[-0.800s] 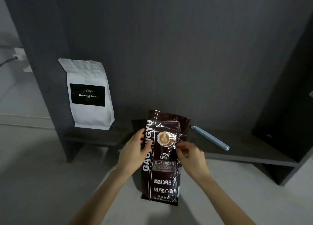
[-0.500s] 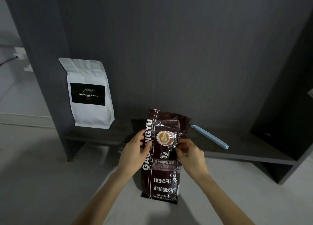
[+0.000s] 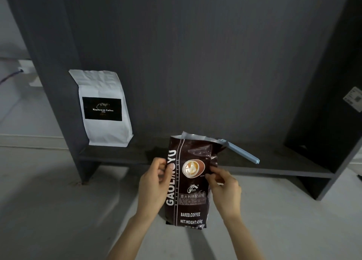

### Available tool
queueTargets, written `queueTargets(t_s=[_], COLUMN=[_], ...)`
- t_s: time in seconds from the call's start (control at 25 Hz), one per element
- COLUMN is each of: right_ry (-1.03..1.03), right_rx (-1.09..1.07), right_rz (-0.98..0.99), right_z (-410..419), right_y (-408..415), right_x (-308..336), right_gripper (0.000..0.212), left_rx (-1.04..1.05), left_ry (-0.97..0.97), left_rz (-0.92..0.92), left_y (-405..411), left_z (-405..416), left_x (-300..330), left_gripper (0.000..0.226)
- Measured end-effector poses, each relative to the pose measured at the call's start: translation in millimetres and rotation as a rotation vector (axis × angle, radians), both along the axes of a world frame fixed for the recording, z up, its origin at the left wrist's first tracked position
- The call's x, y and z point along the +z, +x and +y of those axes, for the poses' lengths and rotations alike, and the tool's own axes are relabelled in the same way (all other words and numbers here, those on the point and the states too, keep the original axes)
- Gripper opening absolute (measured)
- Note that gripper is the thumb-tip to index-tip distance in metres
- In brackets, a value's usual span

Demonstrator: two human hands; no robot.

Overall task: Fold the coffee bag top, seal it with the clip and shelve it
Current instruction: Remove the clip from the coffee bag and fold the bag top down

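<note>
In front of a low dark shelf (image 3: 254,171), two bare hands hold a brown coffee bag (image 3: 189,183) upright between them. The left hand (image 3: 153,185) grips the bag's left edge, thumb across the front over the white lettering and fingers curled behind. The right hand (image 3: 225,187) pinches the bag's right edge beside the printed coffee cup, thumb and forefinger closed on the foil, the other fingers tucked in behind. Both forearms reach up from the bottom of the view. The bag's foot looks to stand on the pale floor (image 3: 58,210) just before the shelf, though whether it touches I cannot tell. Its top is open at the rim, showing a strip of pale silvery lining along the upper edge.

Just behind the bag's upper right corner lies a light blue clip (image 3: 242,152), a long narrow bar resting slantwise on the shelf board, its near end hidden by the bag's top; it is in neither hand, and whether it touches the bag cannot be told.

Farther left on the same shelf stands a white coffee bag (image 3: 103,109) with a black label, upright against the left side panel and well apart from the brown one. A dark back panel (image 3: 195,64) rises behind everything
</note>
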State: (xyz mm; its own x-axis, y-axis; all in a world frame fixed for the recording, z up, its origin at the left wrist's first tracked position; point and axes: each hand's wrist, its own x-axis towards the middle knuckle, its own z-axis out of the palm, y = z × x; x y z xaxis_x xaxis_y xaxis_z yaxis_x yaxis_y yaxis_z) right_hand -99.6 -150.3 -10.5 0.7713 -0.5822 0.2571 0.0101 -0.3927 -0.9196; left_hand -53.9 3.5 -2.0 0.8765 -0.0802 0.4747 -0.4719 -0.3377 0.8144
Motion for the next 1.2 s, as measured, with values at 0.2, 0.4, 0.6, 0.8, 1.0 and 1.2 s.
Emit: queueTargets(t_s=[0.2, 0.4, 0.6, 0.8, 1.0, 1.2], right_ry=[0.093, 0.132, 0.111, 0.044, 0.031, -0.031], right_rx=[0.011, 0.021, -0.002, -0.028, -0.034, -0.055], right_rz=[-0.049, -0.060, -0.065, -0.069, -0.075, -0.098], right_z=[3.4, 6.0, 9.2, 10.4, 12.6, 18.1], right_y=[-18.0, -24.6, -26.6, -26.5, -27.0, -29.7], right_x=[-3.6, -4.7, -4.9, -8.1, -10.1, -12.4], right_gripper=[0.019, 0.020, 0.021, 0.020, 0.021, 0.018], left_rx=[0.009, 0.071, 0.062, -0.138, -0.109, -0.087], left_ry=[-0.053, -0.011, 0.334, 0.663, 0.870, 0.809], left_rz=[0.039, -0.189, -0.611, -0.770, -0.764, -0.592], left_y=[-5.1, -11.4, -17.1, -19.5, -14.8, -13.7], left_z=[-0.9, -2.1, -18.6, -44.9, -57.1, -58.4], left_x=[0.2, 25.5, 70.4, 89.9, 90.1, 103.4], left_gripper=[0.011, 0.026, 0.026, 0.017, 0.028, 0.020])
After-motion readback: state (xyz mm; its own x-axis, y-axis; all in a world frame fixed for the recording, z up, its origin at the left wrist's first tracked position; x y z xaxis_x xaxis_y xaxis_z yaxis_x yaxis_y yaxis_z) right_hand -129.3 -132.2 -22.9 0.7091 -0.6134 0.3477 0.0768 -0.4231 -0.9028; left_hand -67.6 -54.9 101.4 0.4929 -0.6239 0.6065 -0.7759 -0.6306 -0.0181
